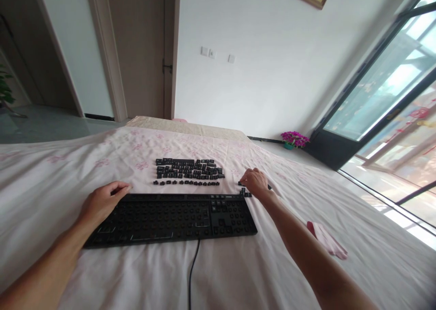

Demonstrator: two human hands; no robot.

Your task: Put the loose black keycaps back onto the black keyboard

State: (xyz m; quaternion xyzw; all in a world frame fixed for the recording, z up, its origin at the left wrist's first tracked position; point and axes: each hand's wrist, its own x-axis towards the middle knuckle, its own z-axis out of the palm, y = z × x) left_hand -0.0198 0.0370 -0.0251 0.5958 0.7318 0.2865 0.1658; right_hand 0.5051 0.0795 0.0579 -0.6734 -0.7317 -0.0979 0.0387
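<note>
A black keyboard (150,244) lies on the bed, most of its keycaps off and a few left on near the upper right. My left hand (104,203) rests at its far left corner, thumb and forefinger pinched together; whatever they may hold is too small to make out. Beyond the far right corner, my right hand (256,181) is closed, its fingertips on a small black keycap. Several more loose keycaps (245,193) lie just below that hand. Behind the keyboard, many detached keycaps (189,169) are laid out in rough rows.
A black cable (192,273) runs from the keyboard toward me. A pink cloth item (327,241) lies right of my right forearm on the flowered sheet (136,278). Past the bed are a wall, a door (139,51), purple flowers (294,138) and a glass door (371,101).
</note>
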